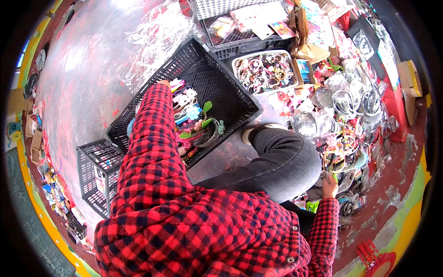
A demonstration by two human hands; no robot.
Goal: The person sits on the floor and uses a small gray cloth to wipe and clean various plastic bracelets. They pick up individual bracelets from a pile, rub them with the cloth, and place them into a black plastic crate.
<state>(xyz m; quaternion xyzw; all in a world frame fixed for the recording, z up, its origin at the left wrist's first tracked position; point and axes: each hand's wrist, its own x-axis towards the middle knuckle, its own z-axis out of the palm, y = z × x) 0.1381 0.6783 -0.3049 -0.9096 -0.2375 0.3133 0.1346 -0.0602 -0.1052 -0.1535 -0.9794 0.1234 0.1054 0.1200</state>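
My left arm reaches over a black plastic crate (251, 104), and my left hand (164, 83) is at its far-left side, mostly covered by the sleeve, so its fingers do not show. Next to it in the crate lie white and pink hair accessories (184, 98), a blue flower piece (193, 112) and dark headbands (210, 135). Low on the right, my right hand (329, 185) is closed at the near edge of a heap of headbands (344, 147). What it grips there cannot be made out.
A white basket (295, 69) full of hair ties stands beyond the crate. Another black crate (99, 159) sits left of my arm. Clear plastic wrap (154, 46) lies on the floor. Cardboard boxes (408, 78) and packaged goods line the right. My bent knee (295, 159) is between crate and heap.
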